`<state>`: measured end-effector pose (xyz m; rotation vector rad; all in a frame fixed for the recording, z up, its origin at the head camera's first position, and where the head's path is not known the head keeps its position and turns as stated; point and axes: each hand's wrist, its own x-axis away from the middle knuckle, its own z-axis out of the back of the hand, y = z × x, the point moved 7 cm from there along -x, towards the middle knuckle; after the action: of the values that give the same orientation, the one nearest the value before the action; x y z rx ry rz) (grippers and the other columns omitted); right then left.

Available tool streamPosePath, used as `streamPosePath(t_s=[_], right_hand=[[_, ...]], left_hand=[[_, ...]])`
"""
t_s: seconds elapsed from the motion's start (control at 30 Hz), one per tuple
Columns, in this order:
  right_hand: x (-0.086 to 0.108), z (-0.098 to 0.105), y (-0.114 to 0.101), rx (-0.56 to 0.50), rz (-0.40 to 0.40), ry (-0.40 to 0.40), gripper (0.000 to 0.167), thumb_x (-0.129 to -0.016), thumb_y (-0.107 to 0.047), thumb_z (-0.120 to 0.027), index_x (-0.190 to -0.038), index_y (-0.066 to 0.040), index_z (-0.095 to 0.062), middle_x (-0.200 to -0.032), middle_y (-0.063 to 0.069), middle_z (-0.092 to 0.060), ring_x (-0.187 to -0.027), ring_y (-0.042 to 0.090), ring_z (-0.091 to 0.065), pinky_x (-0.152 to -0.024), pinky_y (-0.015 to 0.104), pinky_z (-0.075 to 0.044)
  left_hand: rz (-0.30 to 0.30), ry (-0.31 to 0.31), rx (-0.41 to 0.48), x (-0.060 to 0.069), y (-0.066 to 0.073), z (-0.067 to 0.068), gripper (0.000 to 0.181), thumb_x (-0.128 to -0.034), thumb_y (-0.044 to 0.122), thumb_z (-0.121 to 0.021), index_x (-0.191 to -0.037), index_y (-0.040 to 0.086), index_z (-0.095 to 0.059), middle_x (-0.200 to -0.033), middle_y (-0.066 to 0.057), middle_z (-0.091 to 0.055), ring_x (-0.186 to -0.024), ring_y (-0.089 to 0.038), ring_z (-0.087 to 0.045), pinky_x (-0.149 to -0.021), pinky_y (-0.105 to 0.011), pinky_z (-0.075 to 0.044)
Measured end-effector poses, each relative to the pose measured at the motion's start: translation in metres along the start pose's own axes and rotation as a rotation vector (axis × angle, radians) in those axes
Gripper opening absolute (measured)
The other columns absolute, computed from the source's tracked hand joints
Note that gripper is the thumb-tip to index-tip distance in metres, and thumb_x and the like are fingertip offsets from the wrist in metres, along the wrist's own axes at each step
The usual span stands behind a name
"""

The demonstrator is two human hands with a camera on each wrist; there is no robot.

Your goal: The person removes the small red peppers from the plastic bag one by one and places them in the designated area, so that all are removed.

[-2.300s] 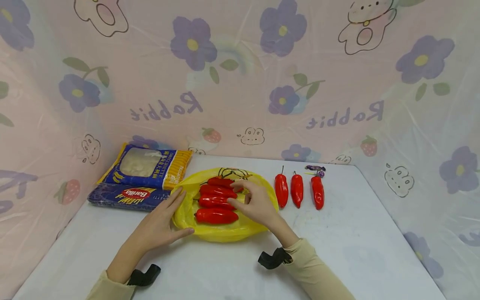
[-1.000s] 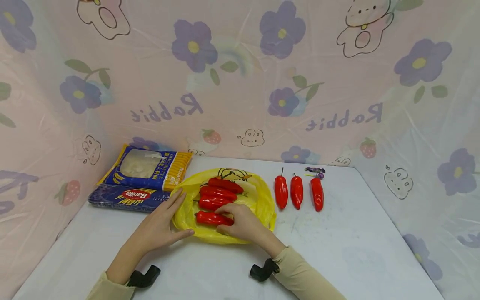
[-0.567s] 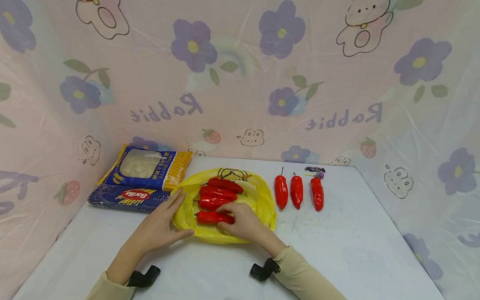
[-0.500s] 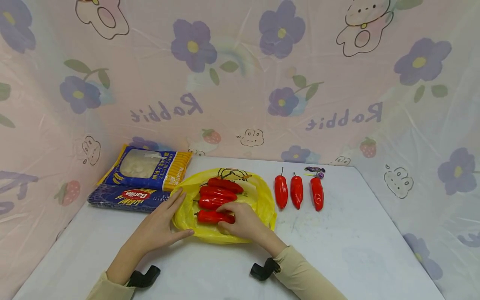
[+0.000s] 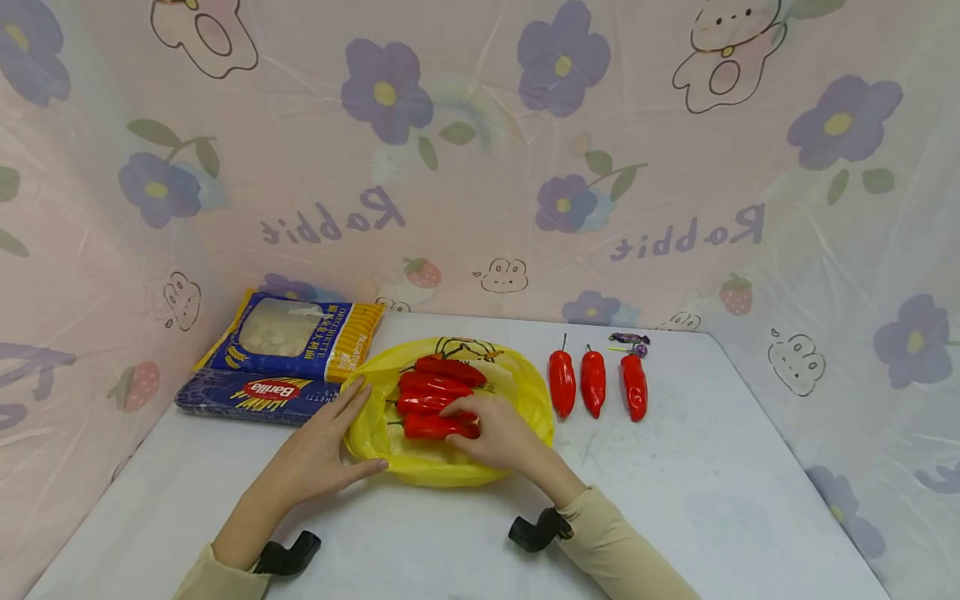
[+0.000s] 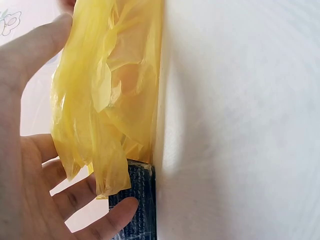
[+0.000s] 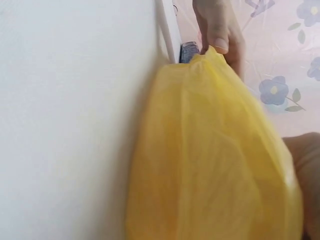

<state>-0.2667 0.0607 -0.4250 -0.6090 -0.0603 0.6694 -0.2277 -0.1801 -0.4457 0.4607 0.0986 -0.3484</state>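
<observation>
In the head view several red peppers (image 5: 435, 384) lie in a row inside an opened yellow plastic bag (image 5: 457, 475). The right hand (image 5: 504, 435) reaches into the bag and pinches the right end of the nearest pepper (image 5: 427, 427) between thumb and fingers. The left hand (image 5: 318, 450) rests spread against the bag's left side, thumb at its front edge. In the left wrist view the fingers of the left hand (image 6: 45, 175) are extended around the bag (image 6: 107, 100). In the right wrist view the bag (image 7: 210, 165) hides most of the right hand (image 7: 307, 170).
Three more red peppers (image 5: 593, 383) lie on the white table (image 5: 720, 467) right of the bag, with small purple-wrapped sweets (image 5: 630, 339) behind them. At the left are a blue-and-yellow pasta pack (image 5: 281, 333) and a dark blue Barilla pack (image 5: 262, 393). A patterned curtain (image 5: 465, 183) surrounds the table.
The right hand has moved from the rear peppers to the nearest one and gripped it. Most recently, hand and pepper have shifted slightly right and away from me. The left hand has stayed in place.
</observation>
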Motion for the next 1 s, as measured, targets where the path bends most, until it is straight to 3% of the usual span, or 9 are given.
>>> streamPosePath(t_s=[0.17,0.3,0.57,0.8,1.0], right_hand=[[0.002,0.011,0.001,-0.019,-0.006,-0.001,0.027,-0.094,-0.017,-0.079,-0.121,-0.017,-0.078,-0.116,-0.003,-0.077,-0.094,0.014,-0.063,-0.085,0.029,-0.06],[0.003,0.019,0.003,-0.024,-0.014,0.0,0.026,-0.094,-0.017,-0.079,-0.12,-0.018,-0.078,-0.113,-0.004,-0.076,-0.078,0.013,-0.056,-0.07,0.024,-0.054],[0.007,0.036,0.006,-0.04,-0.049,0.041,0.026,-0.094,-0.022,-0.082,-0.119,-0.02,-0.078,-0.107,-0.004,-0.072,-0.06,0.01,-0.046,-0.057,0.022,-0.046],[0.011,0.056,0.001,-0.082,-0.024,0.108,0.029,-0.093,-0.02,-0.083,-0.121,-0.016,-0.078,-0.127,0.005,-0.073,-0.052,0.005,-0.039,-0.049,0.02,-0.04],[0.015,0.074,-0.001,-0.095,0.011,0.204,0.031,-0.091,-0.019,-0.085,-0.121,-0.015,-0.079,-0.117,0.003,-0.078,-0.046,0.005,-0.033,-0.044,0.019,-0.035]], left_hand=[[0.003,-0.002,-0.002,0.0,-0.001,0.0,0.116,-0.0821,0.077,-0.075,-0.166,0.006,-0.035,-0.176,-0.014,-0.024,-0.153,-0.048,-0.036,-0.117,-0.069,-0.039],[0.002,-0.005,-0.001,0.0,-0.001,0.0,0.116,-0.0824,0.077,-0.074,-0.166,0.006,-0.035,-0.176,-0.014,-0.025,-0.154,-0.048,-0.035,-0.118,-0.069,-0.038],[-0.001,-0.002,0.003,-0.001,-0.001,-0.001,0.115,-0.0827,0.075,-0.076,-0.165,0.005,-0.036,-0.175,-0.015,-0.025,-0.154,-0.047,-0.034,-0.119,-0.068,-0.037],[0.002,-0.006,0.005,0.0,-0.001,-0.001,0.115,-0.0828,0.076,-0.075,-0.165,0.006,-0.035,-0.176,-0.014,-0.024,-0.154,-0.048,-0.034,-0.119,-0.069,-0.037],[0.001,-0.004,-0.002,0.0,-0.001,-0.001,0.116,-0.0826,0.075,-0.076,-0.165,0.005,-0.035,-0.176,-0.014,-0.024,-0.155,-0.047,-0.033,-0.12,-0.068,-0.037]])
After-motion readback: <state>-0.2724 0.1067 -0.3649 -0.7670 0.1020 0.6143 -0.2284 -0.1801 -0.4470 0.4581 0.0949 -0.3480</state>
